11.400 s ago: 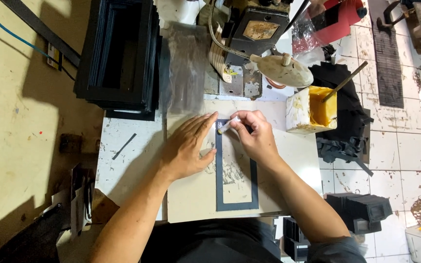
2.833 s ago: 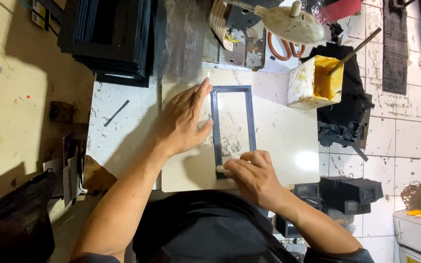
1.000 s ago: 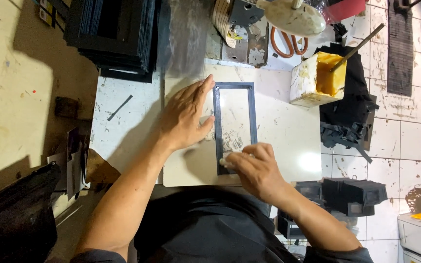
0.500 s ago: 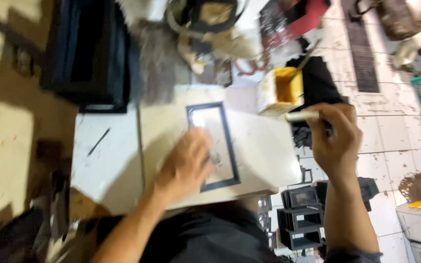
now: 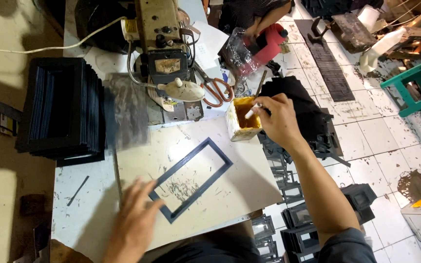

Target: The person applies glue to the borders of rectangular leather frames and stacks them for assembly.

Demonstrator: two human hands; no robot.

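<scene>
Since a second ago: right hand [image 5: 279, 118] gone from the frame's near end out to the yellow glue tub [image 5: 242, 118], fingers closed round a pale-handled brush [image 5: 255, 109] with its tip down in the tub; dark rectangular frame [image 5: 191, 178] turned from square-on to a diagonal lie on the board. Frame: thin, flat, dark blue-black border, open centre, one long narrow rectangle; corners mitred or butted, cannot tell which; pale board showing through the opening, marked with grey scratches and smears. Position: middle of the cream work board [image 5: 230, 195], near corner under the left hand [image 5: 135, 221], far corner pointing toward the tub but apart from it. Left hand: flat, fingers spread, holding nothing, fingertips on the frame's near corner; somewhat blurred. Beside: stack of like dark frames [image 5: 64, 109] at far left of the table; sewing machine [image 5: 164, 48] at the far edge; orange-handled scissors [image 5: 213, 87] just right of it; more dark frames [image 5: 298, 219] heaped on the tiled floor.
</scene>
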